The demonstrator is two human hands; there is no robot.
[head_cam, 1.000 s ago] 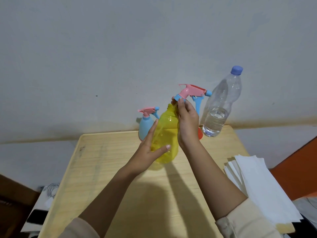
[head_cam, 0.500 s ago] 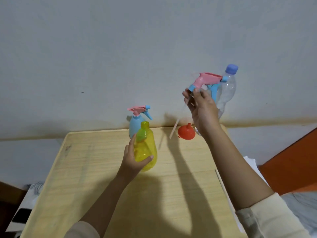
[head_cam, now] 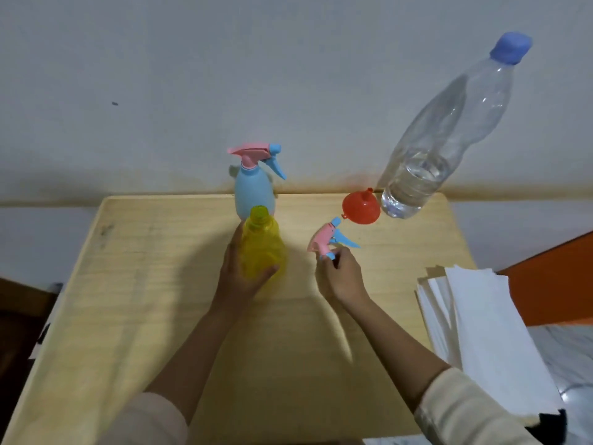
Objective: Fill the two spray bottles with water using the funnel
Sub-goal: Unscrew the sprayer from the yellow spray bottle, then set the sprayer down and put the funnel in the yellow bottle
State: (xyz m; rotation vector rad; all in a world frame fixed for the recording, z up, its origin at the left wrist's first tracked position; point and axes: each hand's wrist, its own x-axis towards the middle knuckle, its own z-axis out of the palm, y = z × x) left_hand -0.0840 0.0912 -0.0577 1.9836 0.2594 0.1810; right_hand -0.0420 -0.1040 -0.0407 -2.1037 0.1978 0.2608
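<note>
The yellow spray bottle (head_cam: 261,248) stands upright mid-table with its neck uncovered, and my left hand (head_cam: 239,274) is wrapped around its body. My right hand (head_cam: 340,277) pinches the bottle's pink and blue spray head (head_cam: 329,237) low over the table, just right of the bottle. Behind the yellow one, at the far edge, stands a blue spray bottle (head_cam: 255,191) with its pink trigger head on. An orange funnel (head_cam: 361,207) lies mouth down at the back right. Beside it a clear water bottle (head_cam: 433,146) with a blue cap holds water in its lower part.
The wooden table (head_cam: 154,300) stands against a grey wall. A stack of white paper sheets (head_cam: 481,335) lies on the table's right edge. An orange surface (head_cam: 558,281) rises to the right of the table.
My right hand pulled the spray head off the yellow bottle, lifted it high, then brought it down beside the bottle. My left hand kept hold of the yellow bottle.
</note>
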